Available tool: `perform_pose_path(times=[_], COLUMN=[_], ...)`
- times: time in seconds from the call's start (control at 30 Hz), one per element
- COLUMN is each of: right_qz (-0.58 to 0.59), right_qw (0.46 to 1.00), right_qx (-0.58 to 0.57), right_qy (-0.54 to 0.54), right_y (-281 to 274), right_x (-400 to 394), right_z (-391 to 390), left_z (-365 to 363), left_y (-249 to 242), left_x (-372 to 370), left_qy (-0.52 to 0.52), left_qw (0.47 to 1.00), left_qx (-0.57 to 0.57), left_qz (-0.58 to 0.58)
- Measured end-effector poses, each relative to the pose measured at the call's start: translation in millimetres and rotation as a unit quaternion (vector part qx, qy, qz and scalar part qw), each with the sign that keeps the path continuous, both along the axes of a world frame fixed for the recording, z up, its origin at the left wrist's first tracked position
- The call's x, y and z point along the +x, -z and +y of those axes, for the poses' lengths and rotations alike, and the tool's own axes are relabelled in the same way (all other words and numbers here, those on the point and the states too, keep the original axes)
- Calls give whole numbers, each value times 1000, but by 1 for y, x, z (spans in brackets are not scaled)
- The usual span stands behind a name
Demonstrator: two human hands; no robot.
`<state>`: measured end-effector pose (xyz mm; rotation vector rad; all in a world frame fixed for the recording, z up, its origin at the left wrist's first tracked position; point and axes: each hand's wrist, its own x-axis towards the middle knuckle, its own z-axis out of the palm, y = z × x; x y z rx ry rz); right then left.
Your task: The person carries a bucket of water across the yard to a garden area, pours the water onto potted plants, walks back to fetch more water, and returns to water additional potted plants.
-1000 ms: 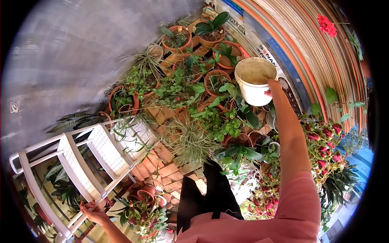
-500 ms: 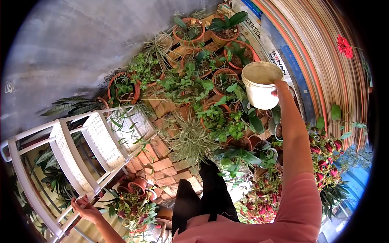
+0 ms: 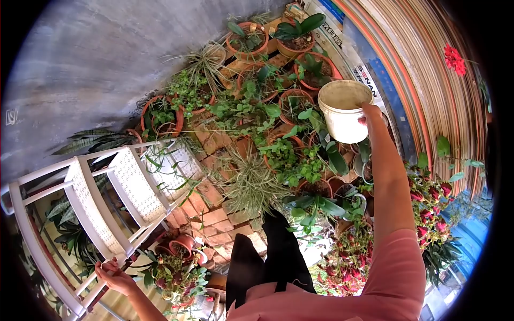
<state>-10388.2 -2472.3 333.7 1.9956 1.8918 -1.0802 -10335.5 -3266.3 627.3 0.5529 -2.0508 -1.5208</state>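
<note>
A white plastic bucket (image 3: pixel 344 124), its inside stained brownish, hangs over the potted plants at the upper right. My right hand (image 3: pixel 370 114) grips its rim on the right side, with the arm stretched out. At the lower left, my left hand (image 3: pixel 111 272) is beside the white metal shelf stand (image 3: pixel 80 208), fingers curled; whether something small lies in them is too unclear to tell. Below the bucket is a dark-leaved plant (image 3: pixel 336 160). A spiky pale-green plant (image 3: pixel 254 184) grows in the middle.
Terracotta pots (image 3: pixel 249 40) with plants crowd the brick floor (image 3: pixel 214 218). A grey wall (image 3: pixel 123 59) rises at the upper left. Stacked sheets (image 3: pixel 423 91) line the right side. Red-leaved plants (image 3: pixel 348 267) stand at the lower right, and a small pot group (image 3: pixel 182 245) sits near the shelf.
The view has shifted very slightly. My right hand still holds the bucket in nearly the same place, and my left hand has barely moved.
</note>
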Motion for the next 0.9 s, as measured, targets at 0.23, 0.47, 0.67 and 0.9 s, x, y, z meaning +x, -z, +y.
perform_pose_path(times=[0.23,0.47,0.67,0.9], right_qz=[62,127,80,42], right_qw=[996,987,997,995], right_qx=[-20,-27,-1,46], right_qy=[68,97,7,-76], right_y=[16,12,-35,-19], right_x=[24,63,69,78], right_z=[2,-2,-18,-24], left_z=[10,5,-12,-11], left_y=[-2,-2,0,1], left_x=[-5,-4,-1,-2], left_qy=[-32,-24,-2,4], left_qw=[999,1000,1000,999], left_qx=[-3,2,23,40], left_qz=[0,0,-1,7])
